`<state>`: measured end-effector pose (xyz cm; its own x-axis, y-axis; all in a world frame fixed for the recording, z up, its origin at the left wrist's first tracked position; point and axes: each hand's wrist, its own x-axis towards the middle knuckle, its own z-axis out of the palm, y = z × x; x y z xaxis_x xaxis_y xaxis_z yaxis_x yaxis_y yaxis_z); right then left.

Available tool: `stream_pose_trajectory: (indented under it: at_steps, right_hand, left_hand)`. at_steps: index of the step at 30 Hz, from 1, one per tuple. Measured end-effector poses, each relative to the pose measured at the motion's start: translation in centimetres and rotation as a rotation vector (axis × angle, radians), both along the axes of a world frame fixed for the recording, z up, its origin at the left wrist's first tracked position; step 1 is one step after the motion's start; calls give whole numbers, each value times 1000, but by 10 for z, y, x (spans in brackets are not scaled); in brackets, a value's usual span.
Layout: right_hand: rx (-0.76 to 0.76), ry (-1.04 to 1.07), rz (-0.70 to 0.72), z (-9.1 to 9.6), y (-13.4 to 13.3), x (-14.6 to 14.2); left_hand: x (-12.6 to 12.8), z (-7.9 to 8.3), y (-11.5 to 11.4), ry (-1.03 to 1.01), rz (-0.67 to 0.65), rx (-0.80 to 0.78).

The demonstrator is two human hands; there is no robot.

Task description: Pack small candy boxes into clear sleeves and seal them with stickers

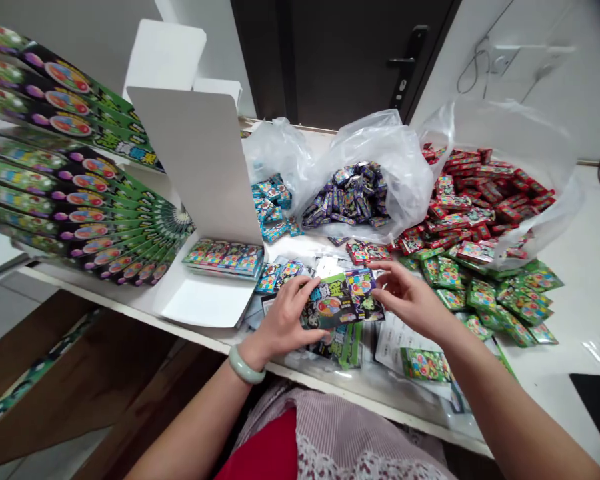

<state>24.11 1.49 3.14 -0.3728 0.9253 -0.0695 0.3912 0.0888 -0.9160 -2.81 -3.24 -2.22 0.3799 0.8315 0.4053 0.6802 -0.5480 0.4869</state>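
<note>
My left hand [289,319], with a pale green bangle at its wrist, is closed around a flat green-and-black printed packet [329,305]. Its thumb lies along the lower edge and the fingers along the top. A small purple packet [364,293] overlaps the right end of the printed one. My right hand [405,297] pinches that purple packet at its right edge. Whether it lies on the printed packet or partly inside is unclear. Just below are more green-and-black packets [343,347] on the table. A single green packet [425,365] lies beneath my right forearm.
Plastic bags hold blue packets [273,203], purple packets [355,193] and red packets [480,200]. Loose green packets [505,300] are heaped at the right. An open white carton [200,160] holds a row of packets [225,258]. Fanned printed sleeves [95,220] stand at the left.
</note>
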Motion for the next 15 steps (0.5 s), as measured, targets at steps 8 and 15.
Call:
stream_pose_trajectory:
  at_steps: [8, 15]
  right_hand:
    - [-27, 13, 75, -2, 3, -2]
    - [16, -148, 205, 8, 3, -3]
  left_hand:
    - [-4, 0, -1, 1, -42, -52]
    - [-11, 7, 1, 32, -93, -52]
